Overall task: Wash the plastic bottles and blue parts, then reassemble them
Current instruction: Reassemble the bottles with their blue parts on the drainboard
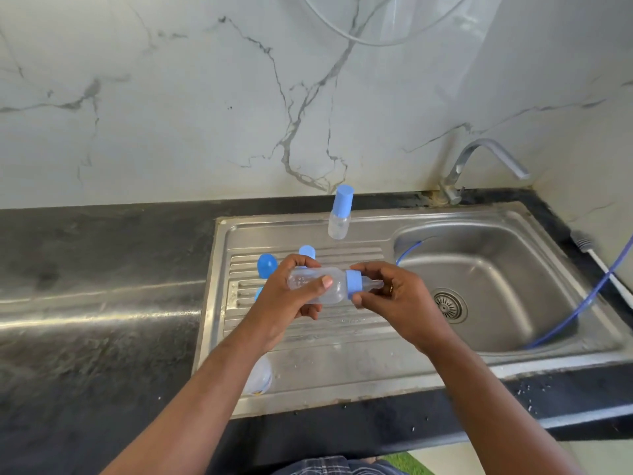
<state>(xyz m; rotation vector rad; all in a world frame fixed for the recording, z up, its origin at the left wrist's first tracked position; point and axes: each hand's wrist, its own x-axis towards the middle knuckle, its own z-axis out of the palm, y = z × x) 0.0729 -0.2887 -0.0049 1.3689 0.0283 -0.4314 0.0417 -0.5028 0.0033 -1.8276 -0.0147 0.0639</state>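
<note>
The dark desk (pixel 85 303) runs along the left, wet and shiny in a streak. Set into it is a steel sink (pixel 342 382) with a ribbed draining board on its left half. On that board, a blue cap (pixel 266 265) stands just left of the left hand (pixel 284 303), and a second blue cap (pixel 307 252) shows just behind the knuckles. A further bit of blue peeks out at the left edge of that hand; what it is cannot be told. Under the left forearm lies another clear bottle (pixel 260 377), partly hidden.

The left hand holds a clear plastic bottle (pixel 318 286) sideways above the draining board, its fingers clamped around the body, thumb on top. The bottle's blue ring (pixel 354 285) and clear teat (pixel 373 284) point to the right. The right hand (pixel 400 303) has its fingers pinched on the blue ring, thumb below and forefinger above.

Behind them, a small capped bottle (pixel 339 214) stands upright at the back edge of the sink. To the right lies the basin with its drain (pixel 448 305), a blue hose (pixel 582 306) trailing into it, and a tap (pixel 479 166) above.
</note>
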